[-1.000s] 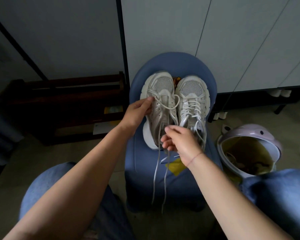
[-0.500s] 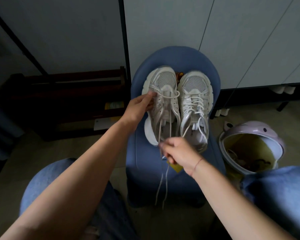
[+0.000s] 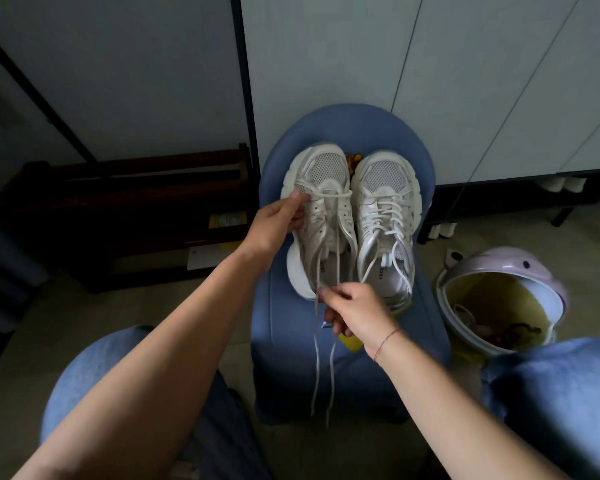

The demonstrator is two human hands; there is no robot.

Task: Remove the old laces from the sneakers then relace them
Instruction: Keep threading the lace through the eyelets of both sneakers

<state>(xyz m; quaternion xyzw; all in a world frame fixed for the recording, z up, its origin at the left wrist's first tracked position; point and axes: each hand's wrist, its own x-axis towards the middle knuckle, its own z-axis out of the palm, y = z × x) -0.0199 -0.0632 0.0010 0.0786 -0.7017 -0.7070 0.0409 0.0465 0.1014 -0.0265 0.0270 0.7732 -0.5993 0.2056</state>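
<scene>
Jeans knees point(image 3: 94, 393) nearest, one each side. R hand point(image 3: 355, 311) next, at 6 o'clock of the shoes: thumb & fingertips nipped tight on the lace point(image 3: 314, 358) just off the heel, other fingers curled under. Two loose lace ends hang from that pinch, down past the front of the blue stool point(image 3: 291, 341).

L hand point(image 3: 278, 223) further out, at 9 o'clock of the half-unlaced sneaker point(image 3: 321, 216): thumb on top by the front lace bar, fingers wrapped on the outer side, firm hold. That shoe is white w/ mesh toe, toe to 12 o'clock. Lace sits only in the front eyelets, then runs slack back over the tongue to the R hand.

The laced sneaker point(image 3: 387, 209) sits just beside it at 3 o'clock, criss-crossed, ends loose. Both are on the stool seat.

Lilac bin point(image 3: 499, 263) on the floor at 3 o'clock of the stool, dark wooden rack point(image 3: 136, 202) at 9, pale cupboard doors point(image 3: 326, 64) at 12.
</scene>
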